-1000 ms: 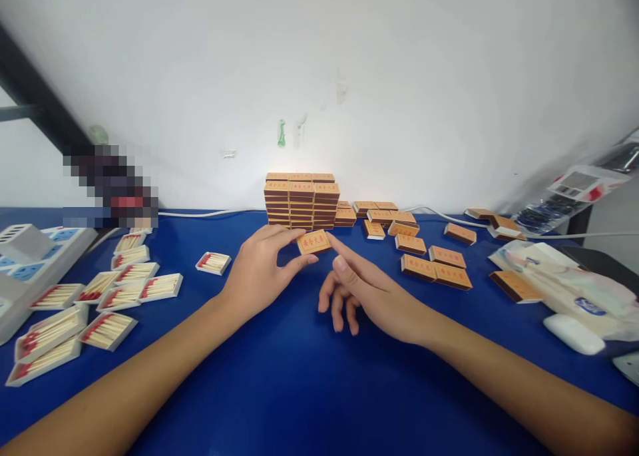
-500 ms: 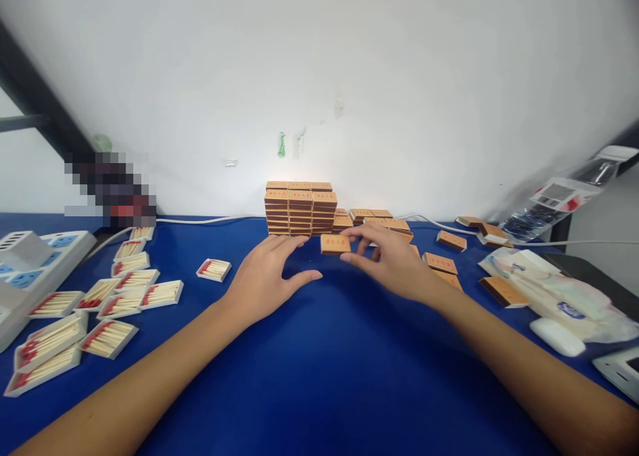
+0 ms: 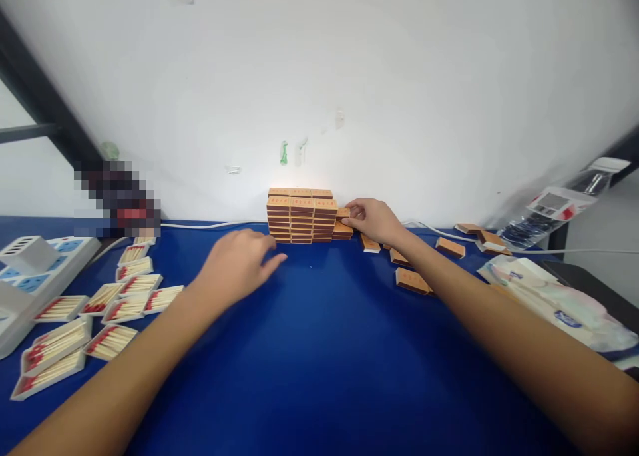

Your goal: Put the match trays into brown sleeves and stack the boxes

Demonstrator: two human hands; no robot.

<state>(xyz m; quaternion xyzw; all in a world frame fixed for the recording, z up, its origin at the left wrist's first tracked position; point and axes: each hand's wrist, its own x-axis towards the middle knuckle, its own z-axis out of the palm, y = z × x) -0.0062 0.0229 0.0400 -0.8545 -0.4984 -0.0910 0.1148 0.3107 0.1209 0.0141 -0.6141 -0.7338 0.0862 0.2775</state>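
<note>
A neat stack of orange matchboxes [image 3: 302,220] stands several layers high against the wall, three boxes wide. My right hand [image 3: 372,219] pinches a matchbox [image 3: 343,213] by its right end. That box lies against the stack's right side, on top of another matchbox [image 3: 342,231]. To the left and in front of the stack is my left hand [image 3: 237,263], holding nothing, its thumb apart from the slightly curled fingers.
Loose matchboxes [image 3: 412,279] lie under and around my right forearm. Open trays of red-tipped matches [image 3: 110,341] spread over the left side, beside a white power strip [image 3: 54,276]. A tissue pack [image 3: 564,306] and a plastic bottle [image 3: 559,203] lie at the right.
My right hand has carried the matchbox back toward the wall, to the stack's right side. My left hand has moved left, and it now hides the lone tray of matches.
</note>
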